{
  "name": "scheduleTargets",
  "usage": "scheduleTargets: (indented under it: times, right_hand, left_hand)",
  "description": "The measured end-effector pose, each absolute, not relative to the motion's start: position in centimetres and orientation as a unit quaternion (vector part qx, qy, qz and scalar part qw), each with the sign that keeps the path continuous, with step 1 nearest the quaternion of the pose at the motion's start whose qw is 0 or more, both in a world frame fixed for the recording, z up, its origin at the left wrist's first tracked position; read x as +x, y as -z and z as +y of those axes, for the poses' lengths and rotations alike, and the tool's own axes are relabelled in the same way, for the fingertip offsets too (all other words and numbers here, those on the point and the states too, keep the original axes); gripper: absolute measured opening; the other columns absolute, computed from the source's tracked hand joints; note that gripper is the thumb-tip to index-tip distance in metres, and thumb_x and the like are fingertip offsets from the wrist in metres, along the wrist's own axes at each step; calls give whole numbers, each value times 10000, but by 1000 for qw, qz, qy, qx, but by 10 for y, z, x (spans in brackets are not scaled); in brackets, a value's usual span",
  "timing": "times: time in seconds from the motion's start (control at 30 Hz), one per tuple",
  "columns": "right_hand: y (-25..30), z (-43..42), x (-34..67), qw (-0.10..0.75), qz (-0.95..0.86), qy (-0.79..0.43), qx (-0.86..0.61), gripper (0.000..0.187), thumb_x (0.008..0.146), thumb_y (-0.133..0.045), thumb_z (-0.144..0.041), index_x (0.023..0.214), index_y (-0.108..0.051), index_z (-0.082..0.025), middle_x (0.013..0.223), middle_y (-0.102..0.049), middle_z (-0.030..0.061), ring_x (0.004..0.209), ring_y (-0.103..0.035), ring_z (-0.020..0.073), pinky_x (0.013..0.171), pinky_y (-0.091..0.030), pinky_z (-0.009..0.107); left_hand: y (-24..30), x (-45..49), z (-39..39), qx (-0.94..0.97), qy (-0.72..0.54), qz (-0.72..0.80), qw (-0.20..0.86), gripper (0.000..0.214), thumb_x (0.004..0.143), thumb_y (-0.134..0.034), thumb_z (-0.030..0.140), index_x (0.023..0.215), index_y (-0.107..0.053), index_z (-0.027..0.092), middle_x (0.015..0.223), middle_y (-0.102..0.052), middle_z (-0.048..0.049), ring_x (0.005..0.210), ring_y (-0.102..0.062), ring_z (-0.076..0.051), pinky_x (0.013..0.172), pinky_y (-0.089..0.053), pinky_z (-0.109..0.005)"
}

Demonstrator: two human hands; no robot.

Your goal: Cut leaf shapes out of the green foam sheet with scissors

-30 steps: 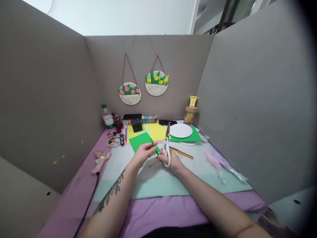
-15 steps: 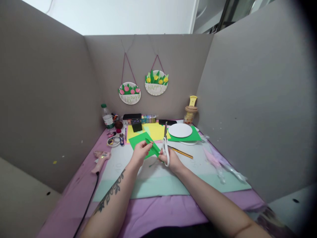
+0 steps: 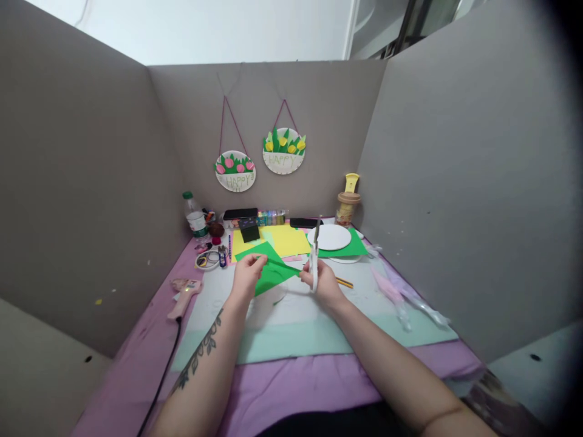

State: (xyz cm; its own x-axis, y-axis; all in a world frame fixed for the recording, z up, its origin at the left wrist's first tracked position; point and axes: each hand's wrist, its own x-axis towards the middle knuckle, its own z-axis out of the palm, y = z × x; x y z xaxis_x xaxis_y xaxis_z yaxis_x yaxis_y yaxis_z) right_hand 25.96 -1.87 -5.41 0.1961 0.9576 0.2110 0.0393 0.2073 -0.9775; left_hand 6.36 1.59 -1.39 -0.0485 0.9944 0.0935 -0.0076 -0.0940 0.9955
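Along the left edge of the purple-covered worktop [image 3: 282, 382] lies a pink glue gun [image 3: 184, 296], with blue-handled snips [image 3: 222, 256] farther back, towards the back left corner. Next comes the left hand [image 3: 248, 274], thumb and fingers closed in a pinch on the left end of a narrow piece of green paper [image 3: 283, 266]. That piece is held over the middle of the worktop, in front of a loose green sheet [image 3: 273, 280] of like colour, so its lower outline is hard to pick out. Its long axis runs from hand to hand, sloping slightly down to the right, and its right end meets the fingertips of the right hand [image 3: 324, 282], which seem to pinch it. The right hand also carries the white-handled scissors [image 3: 313, 267], blades pointing up and towards the back edge, so they stand across the paper's line, just beyond its right end; the right hand is the nearer to them, and whether the blades are parted I cannot tell. Farther right, a yellow pencil [image 3: 345, 283] shows past the knuckles, and plastic-wrapped packs [image 3: 392, 297] lie near the right edge.
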Motion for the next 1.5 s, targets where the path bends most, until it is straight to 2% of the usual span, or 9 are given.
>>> scheduleTargets:
  times: [0.07, 0.27, 0.43, 0.57, 0.63, 0.87, 1.03, 1.2, 1.5]
  right_hand:
    - [53, -11, 271, 628, -478, -361, -497, 212, 624, -690, -261, 753, -539, -185, 602, -559, -40, 539, -512, 119, 526, -393, 239]
    - [48, 4, 300, 698, -400, -331, -492, 285, 565, -739, -292, 731, -533, -184, 556, -532, -60, 516, -532, 128, 531, -426, 256]
    - [45, 5, 298, 734, -356, -322, -480, 309, 568, -752, -315, 737, -526, -189, 564, -571, -44, 541, -566, 143, 564, -452, 270]
    - [47, -4, 273, 720, -397, -366, -436, 403, 573, -766, -377, 844, -525, -201, 838, -668, 39, 740, -616, 181, 673, -489, 305]
    - [50, -8, 258, 710, -405, -396, -419, 437, 571, -766, -380, 873, -498, -212, 860, -661, 39, 747, -606, 178, 656, -486, 295]
    - [57, -12, 242, 694, -397, -380, -465, 286, 609, -706, -336, 696, -467, -204, 568, -489, -56, 510, -457, 109, 488, -386, 236]
    - [49, -7, 261, 704, -380, -360, -480, 308, 572, -715, -343, 656, -455, -201, 541, -484, -56, 502, -451, 109, 485, -381, 240]
    - [41, 3, 286, 761, -290, -331, -477, 387, 495, -745, -325, 746, -478, -201, 574, -494, -70, 511, -486, 117, 478, -393, 244]
    - [41, 9, 302, 779, -264, -314, -474, 350, 495, -736, -281, 733, -493, -194, 559, -484, -80, 480, -499, 111, 402, -345, 221]
  left_hand:
    - [15, 63, 16, 558, -493, 505, 437, 300, 638, -661, 435, 707, -613, 147, 522, -458, 51, 451, -352, -75, 448, -246, -218]
    - [18, 67, 12, 691, -374, 507, 355, 273, 668, -621, 408, 578, -573, 155, 499, -486, 25, 504, -406, -105, 489, -259, -225]
    - [25, 69, 14, 611, -437, 509, 420, 335, 639, -672, 471, 607, -571, 153, 500, -458, 39, 466, -362, -83, 465, -242, -215]
    - [35, 83, 10, 537, -475, 489, 496, 403, 628, -685, 536, 641, -559, 154, 518, -450, 47, 438, -331, -63, 437, -229, -203]
    - [42, 94, 5, 526, -482, 479, 512, 416, 626, -683, 551, 661, -565, 153, 543, -475, 43, 449, -354, -64, 443, -253, -201]
    - [55, 117, -10, 552, -440, 463, 536, 380, 661, -659, 527, 696, -586, 156, 584, -555, 22, 473, -408, -82, 471, -305, -211]
    - [49, 112, -9, 594, -425, 462, 502, 316, 696, -638, 462, 633, -563, 161, 542, -503, 37, 480, -385, -86, 487, -283, -217]
    - [49, 108, -5, 625, -411, 454, 485, 294, 704, -623, 430, 608, -548, 162, 539, -473, 42, 499, -376, -89, 510, -276, -221]
    - [47, 104, -5, 657, -379, 460, 461, 261, 701, -600, 408, 639, -580, 155, 554, -502, 25, 524, -416, -107, 514, -293, -222]
